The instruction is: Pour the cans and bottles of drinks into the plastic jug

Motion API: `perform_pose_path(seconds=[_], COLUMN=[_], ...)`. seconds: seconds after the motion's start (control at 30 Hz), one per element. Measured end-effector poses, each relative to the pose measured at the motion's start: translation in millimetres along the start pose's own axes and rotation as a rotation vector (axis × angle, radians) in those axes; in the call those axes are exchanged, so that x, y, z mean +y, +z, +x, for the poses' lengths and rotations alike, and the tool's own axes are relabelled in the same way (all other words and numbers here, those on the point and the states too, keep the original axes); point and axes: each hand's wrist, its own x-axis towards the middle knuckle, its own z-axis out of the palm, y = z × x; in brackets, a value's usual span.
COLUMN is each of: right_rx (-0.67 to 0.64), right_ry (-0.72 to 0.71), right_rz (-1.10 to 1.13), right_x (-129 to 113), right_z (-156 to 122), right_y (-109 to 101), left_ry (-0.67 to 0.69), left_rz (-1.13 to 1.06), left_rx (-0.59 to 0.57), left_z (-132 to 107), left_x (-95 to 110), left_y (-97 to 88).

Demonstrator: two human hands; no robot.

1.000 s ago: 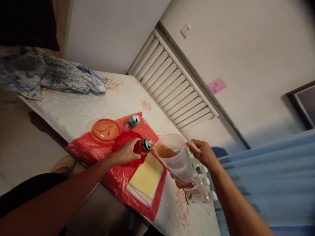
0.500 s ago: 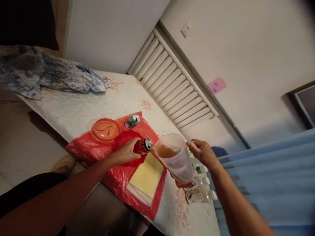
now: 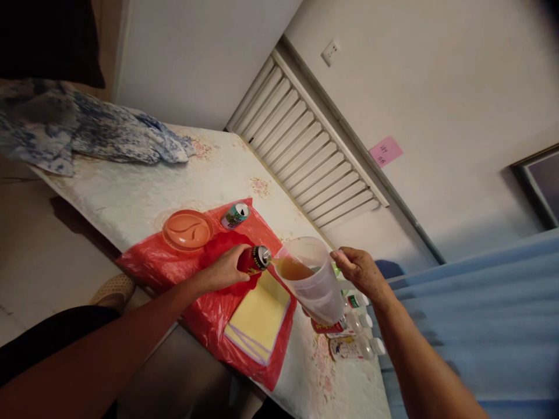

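My left hand (image 3: pixel 227 269) is wrapped round a red drink can (image 3: pixel 257 261) with a dark, yellow-lettered band and an opened top. My right hand (image 3: pixel 360 272) grips the handle of a translucent plastic pitcher (image 3: pixel 321 297), tilted toward the can. Brown liquid (image 3: pixel 294 269) lies at the pitcher's spout side, and a thin stream shows between spout and can top. Below the can are a red plastic bag (image 3: pixel 205 317) spread on the table and a folded yellow cloth (image 3: pixel 259 317). A green can (image 3: pixel 236 216), opened, stands on the bag's far edge.
An orange bowl or lid (image 3: pixel 187 230) sits at the bag's left corner. Several bottles (image 3: pixel 351 348) and a red can (image 3: pixel 325 326) stand behind the pitcher. Blue-and-white fabric (image 3: pixel 126 137) lies at the table's far left. A radiator (image 3: pixel 305 139) and a blue curtain (image 3: pixel 480 314) border the table (image 3: pixel 218 174).
Almost nothing differs. Both hands keep the can and the tilted pitcher in the same place, with liquid at the spout in both frames.
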Motion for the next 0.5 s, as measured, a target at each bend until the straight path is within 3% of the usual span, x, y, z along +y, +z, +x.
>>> perform_pose_path(seconds=[0.5], right_rx=[0.031], right_ry=[0.004], right_rz=[0.063], right_x=[16.9], right_z=[-3.3], right_y=[12.4], left_ry=[-0.027], left_rz=[0.003], left_rx=[-0.022], left_z=[-2.3], left_x=[6.9], left_y=[-2.6])
